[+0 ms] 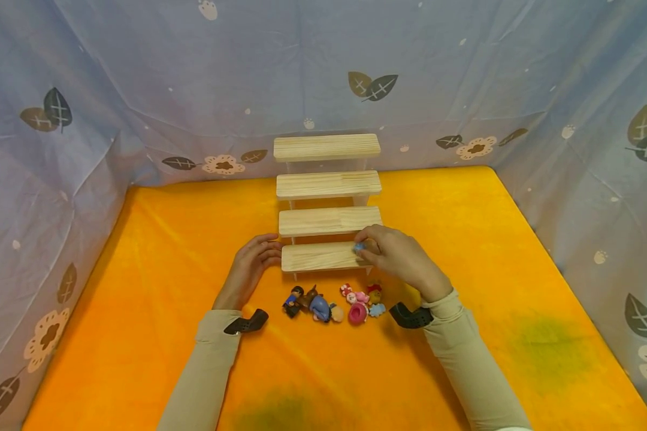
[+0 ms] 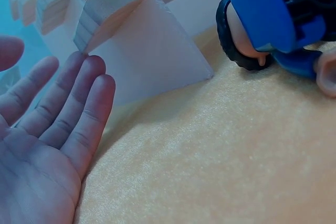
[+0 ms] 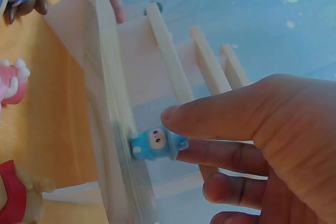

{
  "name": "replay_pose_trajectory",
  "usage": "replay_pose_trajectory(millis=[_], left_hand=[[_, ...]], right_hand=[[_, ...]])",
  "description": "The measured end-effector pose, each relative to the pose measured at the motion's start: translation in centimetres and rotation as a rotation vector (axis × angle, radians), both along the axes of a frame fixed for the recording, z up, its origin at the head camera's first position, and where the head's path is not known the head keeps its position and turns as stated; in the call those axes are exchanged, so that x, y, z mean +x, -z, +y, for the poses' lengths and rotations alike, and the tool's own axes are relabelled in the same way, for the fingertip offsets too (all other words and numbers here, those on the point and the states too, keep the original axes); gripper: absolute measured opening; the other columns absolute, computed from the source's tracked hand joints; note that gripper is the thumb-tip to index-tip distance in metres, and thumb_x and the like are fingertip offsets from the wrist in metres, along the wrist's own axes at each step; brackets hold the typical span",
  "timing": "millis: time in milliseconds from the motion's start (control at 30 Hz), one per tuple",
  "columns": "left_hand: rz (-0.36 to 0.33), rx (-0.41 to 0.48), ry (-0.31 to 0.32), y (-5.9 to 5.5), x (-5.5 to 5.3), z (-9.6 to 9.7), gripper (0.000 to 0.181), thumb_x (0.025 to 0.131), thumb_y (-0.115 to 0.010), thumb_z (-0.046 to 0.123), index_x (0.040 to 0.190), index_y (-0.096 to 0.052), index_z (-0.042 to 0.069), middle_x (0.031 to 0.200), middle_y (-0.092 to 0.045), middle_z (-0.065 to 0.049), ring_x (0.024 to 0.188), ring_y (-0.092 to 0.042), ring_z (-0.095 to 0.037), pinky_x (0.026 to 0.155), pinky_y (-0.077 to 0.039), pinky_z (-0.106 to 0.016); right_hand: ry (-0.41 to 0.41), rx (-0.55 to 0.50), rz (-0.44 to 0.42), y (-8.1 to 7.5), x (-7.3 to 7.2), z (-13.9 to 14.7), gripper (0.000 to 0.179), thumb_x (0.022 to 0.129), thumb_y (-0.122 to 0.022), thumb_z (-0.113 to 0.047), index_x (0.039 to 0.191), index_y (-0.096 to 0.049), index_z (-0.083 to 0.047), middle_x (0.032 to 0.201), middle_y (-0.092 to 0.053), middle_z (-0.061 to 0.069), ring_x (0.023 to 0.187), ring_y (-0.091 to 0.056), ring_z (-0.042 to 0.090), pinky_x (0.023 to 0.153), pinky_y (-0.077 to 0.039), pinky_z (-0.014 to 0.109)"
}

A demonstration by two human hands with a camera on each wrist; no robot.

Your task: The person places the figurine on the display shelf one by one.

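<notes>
Pinching one miniature blue figurine (image 3: 157,142) by its head end, the right hand (image 1: 401,254): thumb on one side, index finger on the other, remaining fingers loosely bent and bearing nothing. Location of figurine: right end of the lowest board (image 1: 318,257) of a four-tier wooden display stand (image 1: 326,148). Long axis: roughly square to the board, feet towards the wood, head towards the gripping fingertips; whether the feet touch or hang just above cannot be told. Left hand (image 1: 250,263): at the opposite end of the same board, fingers extended, grasping nothing, fingertips by the board's corner, well apart from the figurine. Appearance: sky-blue body, pale patches near the feet, blue hood, cream face with two dark eyes. Also present, on orange cloth (image 1: 356,371) before the stand: black-haired doll (image 1: 292,302), blue donkey figurine (image 1: 319,307), yellow bear in red (image 1: 374,293).
</notes>
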State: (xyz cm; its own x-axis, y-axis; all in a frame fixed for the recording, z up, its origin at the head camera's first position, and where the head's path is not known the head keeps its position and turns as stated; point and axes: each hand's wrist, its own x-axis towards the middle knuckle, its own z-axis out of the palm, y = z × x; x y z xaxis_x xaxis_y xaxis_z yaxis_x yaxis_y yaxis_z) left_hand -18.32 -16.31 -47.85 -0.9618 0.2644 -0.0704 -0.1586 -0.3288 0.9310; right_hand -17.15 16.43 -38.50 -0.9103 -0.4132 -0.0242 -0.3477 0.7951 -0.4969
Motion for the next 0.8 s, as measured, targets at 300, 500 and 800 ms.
replay_pose_trajectory(millis=[300,500,800], left_hand=[[-0.001,0.0,0.005,0.2,0.0,0.0,0.045,0.109,-0.047,0.029,0.142,-0.048,-0.001,0.119,-0.061,-0.006,0.102,-0.064,-0.014,0.092,-0.056,-0.027],[-0.002,-0.001,0.004,0.1,0.0,0.0,0.044,0.109,-0.048,0.03,0.141,-0.05,0.001,0.119,-0.061,-0.007,0.102,-0.065,-0.014,0.093,-0.056,-0.028],[0.001,-0.004,0.003,0.0,0.0,0.0,0.044,0.109,-0.047,0.029,0.141,-0.049,0.0,0.118,-0.061,-0.006,0.102,-0.064,-0.014,0.094,-0.056,-0.029]], right_hand=[[0.014,-0.076,0.02,-0.5,0.4,0.2,0.027,0.1,-0.065,-0.023,0.125,-0.067,-0.014,0.122,-0.07,0.006,0.093,-0.07,0.021,0.078,-0.056,0.042],[-0.023,-0.151,0.051,-0.9,0.6,0.1,0.021,0.101,-0.063,-0.017,0.122,-0.069,-0.013,0.09,-0.06,0.004,0.067,-0.045,0.015,0.059,-0.038,0.028],[-0.091,-0.17,0.094,-1.8,1.3,-0.2,0.023,0.1,-0.065,-0.013,0.122,-0.069,-0.012,0.091,-0.06,0.001,0.07,-0.044,0.014,0.062,-0.038,0.027]])
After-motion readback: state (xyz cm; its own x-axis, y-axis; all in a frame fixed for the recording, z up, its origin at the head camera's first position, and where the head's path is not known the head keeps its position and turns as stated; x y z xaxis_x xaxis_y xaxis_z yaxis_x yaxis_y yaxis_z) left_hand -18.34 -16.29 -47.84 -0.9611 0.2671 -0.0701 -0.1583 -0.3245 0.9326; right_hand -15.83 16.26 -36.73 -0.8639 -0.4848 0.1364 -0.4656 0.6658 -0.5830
